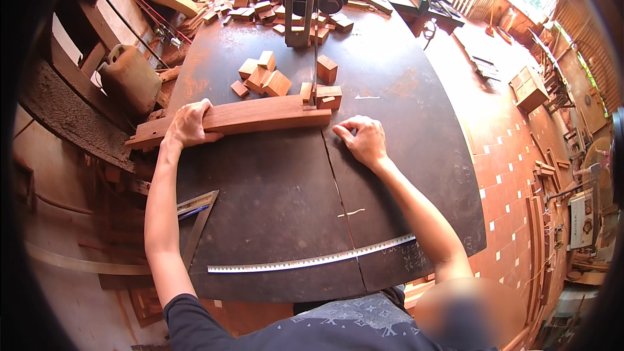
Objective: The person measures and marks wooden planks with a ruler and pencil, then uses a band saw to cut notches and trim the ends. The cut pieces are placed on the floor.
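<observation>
A long reddish-brown wooden beam [250, 116] lies across the dark metal table of a band saw, its right end at the upright blade [316, 68]. My left hand [190, 125] is wrapped over the beam near its left end, thumb on the near side. Just right of the beam's other end, my right hand [365, 140] rests loosely curled on the table, apart from the wood, with nothing showing in its fingers. Small cut blocks [329, 96] stand by the blade at the beam's right end, and a taller block [326, 69] sits behind them.
Loose wooden blocks [260, 79] lie beyond the beam, and many offcuts [257, 6] pile at the table's far end. A measuring tape strip [312, 262] runs along the near edge. A set square [200, 221] with a blue pen lies at left, near a dusty jerrycan [130, 78].
</observation>
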Demonstrator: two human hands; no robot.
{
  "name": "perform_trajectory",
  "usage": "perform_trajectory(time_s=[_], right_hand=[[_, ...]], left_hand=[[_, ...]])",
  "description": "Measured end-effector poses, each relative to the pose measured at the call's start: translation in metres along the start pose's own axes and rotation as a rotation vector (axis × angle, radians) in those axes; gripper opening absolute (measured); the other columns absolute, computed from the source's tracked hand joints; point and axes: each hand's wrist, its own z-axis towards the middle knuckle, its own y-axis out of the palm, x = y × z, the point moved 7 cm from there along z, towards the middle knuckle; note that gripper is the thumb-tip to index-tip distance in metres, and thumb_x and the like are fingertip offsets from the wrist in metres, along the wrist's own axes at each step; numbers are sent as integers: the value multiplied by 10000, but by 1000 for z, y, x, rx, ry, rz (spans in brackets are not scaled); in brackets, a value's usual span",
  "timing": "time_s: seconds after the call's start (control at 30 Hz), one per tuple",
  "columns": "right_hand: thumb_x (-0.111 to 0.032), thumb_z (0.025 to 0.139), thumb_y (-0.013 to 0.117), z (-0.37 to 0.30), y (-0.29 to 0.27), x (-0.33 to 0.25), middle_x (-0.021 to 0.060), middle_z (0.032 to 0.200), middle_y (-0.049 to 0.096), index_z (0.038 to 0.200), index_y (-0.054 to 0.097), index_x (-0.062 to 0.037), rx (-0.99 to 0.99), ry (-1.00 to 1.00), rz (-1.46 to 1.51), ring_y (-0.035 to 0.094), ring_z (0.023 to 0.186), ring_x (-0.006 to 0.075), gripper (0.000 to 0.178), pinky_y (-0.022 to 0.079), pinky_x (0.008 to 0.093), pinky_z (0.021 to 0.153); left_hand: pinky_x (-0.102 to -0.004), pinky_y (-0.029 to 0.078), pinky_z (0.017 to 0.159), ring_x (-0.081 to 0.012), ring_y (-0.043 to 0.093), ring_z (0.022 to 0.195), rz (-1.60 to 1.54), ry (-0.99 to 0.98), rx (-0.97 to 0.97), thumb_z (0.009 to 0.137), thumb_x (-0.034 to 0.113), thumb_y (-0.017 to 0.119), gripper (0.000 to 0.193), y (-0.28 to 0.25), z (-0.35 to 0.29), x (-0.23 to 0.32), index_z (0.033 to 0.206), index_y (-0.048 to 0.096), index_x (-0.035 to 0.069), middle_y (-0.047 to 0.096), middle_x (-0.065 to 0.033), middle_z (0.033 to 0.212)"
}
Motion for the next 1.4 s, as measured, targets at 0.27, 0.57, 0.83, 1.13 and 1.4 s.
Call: perform_trajectory(time_s=[0.27, 0.57, 0.83, 1.13, 1.4], right_hand=[[-230, 953, 854, -45, -48, 6, 103, 796, 777, 922, 845, -26, 19, 111, 234, 704, 677, 166, 206, 551, 332, 664], [-219, 960, 862, -45, -48, 12, 99, 789, 782, 933, 845, -18, 41, 150, 291, 693, 683, 155, 203, 544, 324, 666], [-243, 890, 908, -15, -66, 14, 74, 895, 775, 1043, 835, -56, 161, 16, 85, 705, 795, 200, 252, 571, 361, 745], [-291, 778, 962, 82, -42, -19, 118, 1403, 655, 1409, 702, -122, -238, -255, -199, 585, 1378, 338, 703, 479, 455, 1184], [-286, 745, 958, 120, -2, -29, 130, 1390, 694, 1304, 771, -77, -542, -231, -152, 630, 1329, 348, 626, 511, 445, 1155]], left_hand=[[-471, 595, 899, -377, 739, 962, 21, 53, 25, 646, 423, 1022, 685, -21, -25, 27, 1085, 624, 79, 737, -153, 962], [-446, 558, 899, -353, 684, 1019, -116, 119, 50, 627, 343, 1039, 666, -12, -51, 25, 1082, 665, 32, 676, -124, 1046], [-463, 568, 900, -364, 695, 1002, -52, 84, 82, 634, 390, 1046, 668, -7, -54, 28, 1028, 619, 60, 697, -131, 1012], [-463, 566, 880, -375, 696, 983, -29, 82, 107, 606, 361, 1045, 662, -4, -55, 23, 1011, 621, 55, 690, -138, 1002], [-463, 570, 890, -368, 698, 987, -23, 77, 110, 612, 398, 1043, 666, -8, -55, 26, 1009, 629, 60, 698, -134, 1003]])
